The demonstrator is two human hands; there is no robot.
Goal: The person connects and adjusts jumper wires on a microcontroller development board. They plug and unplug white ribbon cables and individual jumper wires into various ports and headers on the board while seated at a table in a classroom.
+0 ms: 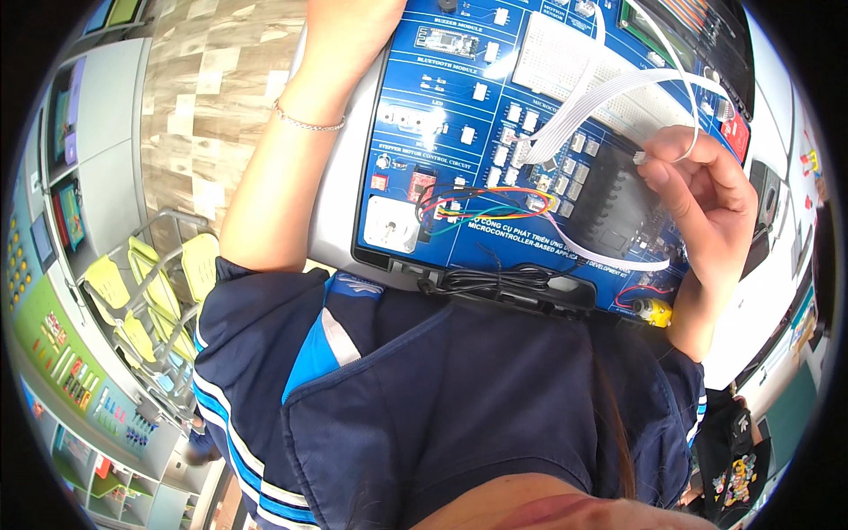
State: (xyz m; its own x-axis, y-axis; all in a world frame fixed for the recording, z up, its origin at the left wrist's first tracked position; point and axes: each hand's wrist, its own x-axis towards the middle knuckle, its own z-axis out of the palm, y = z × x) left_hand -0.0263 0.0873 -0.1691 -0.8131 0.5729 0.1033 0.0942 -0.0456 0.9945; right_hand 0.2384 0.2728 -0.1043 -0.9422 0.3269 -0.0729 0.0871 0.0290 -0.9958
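My right hand [711, 194] is above the right part of a blue electronics kit board [424, 84]. Its thumb and forefinger pinch a small white cable connector [640, 158], whose thin white wire loops up toward the top. My left hand [358, 13] is at the board's upper left edge, cut off by the picture's top, so its fingers are hidden. Flat white ribbon cable [609, 93] arches across a white breadboard [552, 57] to small sockets in the middle. Below my right hand lies a black block [614, 199]. Coloured jumper wires [495, 205] run from the stepper motor [390, 223] corner.
The board lies in an open case on a light table. Coiled black cable [512, 281] is along its near edge, with a yellow motor [654, 311] at the near right corner. Yellow-green chairs [155, 283] and shelves are at left. Another person's dark clothing [733, 450] shows at lower right.
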